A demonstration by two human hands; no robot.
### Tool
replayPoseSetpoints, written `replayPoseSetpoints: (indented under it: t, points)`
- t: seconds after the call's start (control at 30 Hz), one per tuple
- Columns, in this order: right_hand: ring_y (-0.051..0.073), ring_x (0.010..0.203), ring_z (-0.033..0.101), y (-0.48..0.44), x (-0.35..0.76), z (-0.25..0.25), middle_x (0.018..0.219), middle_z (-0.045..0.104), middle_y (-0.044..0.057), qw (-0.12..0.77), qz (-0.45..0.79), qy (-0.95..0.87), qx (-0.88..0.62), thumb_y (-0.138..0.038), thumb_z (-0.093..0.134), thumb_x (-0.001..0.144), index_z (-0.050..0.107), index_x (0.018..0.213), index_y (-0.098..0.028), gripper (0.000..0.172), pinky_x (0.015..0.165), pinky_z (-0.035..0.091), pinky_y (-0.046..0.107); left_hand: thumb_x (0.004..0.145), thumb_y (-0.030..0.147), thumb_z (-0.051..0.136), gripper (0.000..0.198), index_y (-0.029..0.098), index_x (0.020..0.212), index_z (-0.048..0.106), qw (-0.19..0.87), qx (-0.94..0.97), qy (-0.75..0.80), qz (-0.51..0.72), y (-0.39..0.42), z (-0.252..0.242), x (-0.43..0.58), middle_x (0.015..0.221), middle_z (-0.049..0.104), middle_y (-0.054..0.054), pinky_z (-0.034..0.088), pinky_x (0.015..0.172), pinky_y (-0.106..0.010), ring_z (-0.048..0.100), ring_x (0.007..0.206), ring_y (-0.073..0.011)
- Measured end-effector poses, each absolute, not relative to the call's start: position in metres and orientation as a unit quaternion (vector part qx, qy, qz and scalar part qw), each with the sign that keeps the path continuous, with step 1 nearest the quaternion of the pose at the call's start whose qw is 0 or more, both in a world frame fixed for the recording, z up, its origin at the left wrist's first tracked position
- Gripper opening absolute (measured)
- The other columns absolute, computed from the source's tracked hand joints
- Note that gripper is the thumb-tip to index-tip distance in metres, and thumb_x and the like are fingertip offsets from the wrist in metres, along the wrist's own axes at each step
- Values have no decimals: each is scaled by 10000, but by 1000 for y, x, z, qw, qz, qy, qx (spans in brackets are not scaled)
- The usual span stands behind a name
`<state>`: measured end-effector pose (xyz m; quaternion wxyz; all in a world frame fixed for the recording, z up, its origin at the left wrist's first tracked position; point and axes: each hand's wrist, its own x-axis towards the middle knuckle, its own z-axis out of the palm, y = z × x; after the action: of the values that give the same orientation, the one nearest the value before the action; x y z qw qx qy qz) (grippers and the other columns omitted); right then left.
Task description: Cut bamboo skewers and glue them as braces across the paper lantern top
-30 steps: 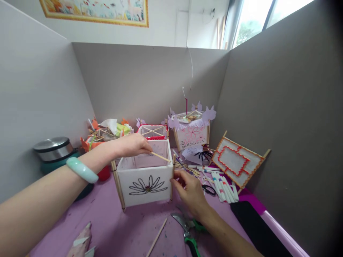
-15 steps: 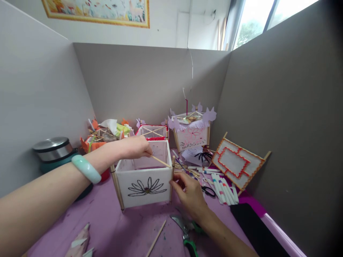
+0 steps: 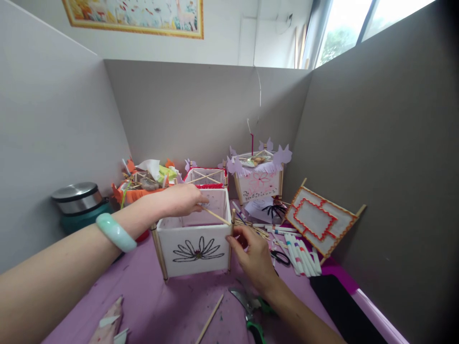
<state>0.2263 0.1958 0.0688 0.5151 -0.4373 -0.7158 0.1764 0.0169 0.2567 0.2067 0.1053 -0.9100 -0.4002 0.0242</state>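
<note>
One orange container (image 3: 141,195), 11 o'clock: twigs (image 3: 132,181)
White box (image 3: 193,234): black flower (image 3: 198,254)
Left hand (image 3: 186,199): pinching stick (image 3: 217,217)
Right hand (image 3: 254,254): gripping post (image 3: 230,259)

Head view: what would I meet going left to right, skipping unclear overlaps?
Steel-topped teal container, pale green bracelet, white box with flower drawing, right hand, leaning red-trimmed panel.

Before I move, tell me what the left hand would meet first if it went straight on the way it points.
The left hand, pinching a thin stick, would probably meet the right wall of the white box first; depth is unclear, so it might pass over it.
</note>
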Motion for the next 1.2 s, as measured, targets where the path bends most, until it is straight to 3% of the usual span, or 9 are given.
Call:
replayPoseSetpoints:
  t: [0.1, 0.3, 0.6, 0.9, 1.2]
  points:
    - [147, 678, 580, 197, 225, 68, 787, 648, 13, 514, 174, -716, -439, -242, 582, 847, 633, 865, -187, 78, 635, 425, 260, 843, 227, 547, 223, 268, 998, 703, 91, -923, -374, -4, 253, 202, 20, 819, 721, -13, 417, 645, -235, 616, 720, -139]
    - [153, 668, 576, 196, 224, 68, 774, 648, 20, 517, 163, -717, -438, -254, 579, 847, 630, 851, -188, 84, 624, 418, 262, 876, 236, 512, 220, 239, 842, 729, 87, -929, -358, -31, 249, 193, 28, 752, 705, -20, 410, 623, -237, 610, 689, -138]
    - [146, 645, 571, 196, 225, 68, 750, 639, 17, 519, 147, -719, -439, -253, 570, 850, 622, 846, -182, 89, 609, 413, 257, 878, 180, 491, 249, 206, 833, 734, 129, -908, -399, -26, 246, 185, 31, 765, 693, -55, 382, 600, -258, 617, 717, -163]
    - [140, 617, 551, 197, 225, 68, 720, 617, 7, 526, 144, -717, -434, -262, 563, 853, 616, 833, -189, 92, 592, 413, 251, 765, -11, 456, 304, 146, 912, 671, 174, -892, -416, -42, 228, 179, 33, 826, 678, -74, 422, 586, -271, 635, 728, -192]
    - [144, 656, 577, 198, 229, 70, 763, 643, 17, 509, 177, -722, -434, -269, 590, 838, 622, 836, -184, 91, 612, 429, 254, 902, 150, 434, 224, 165, 941, 654, 125, -900, -385, -164, 218, 207, 11, 903, 710, -52, 489, 741, -278, 645, 832, -154]
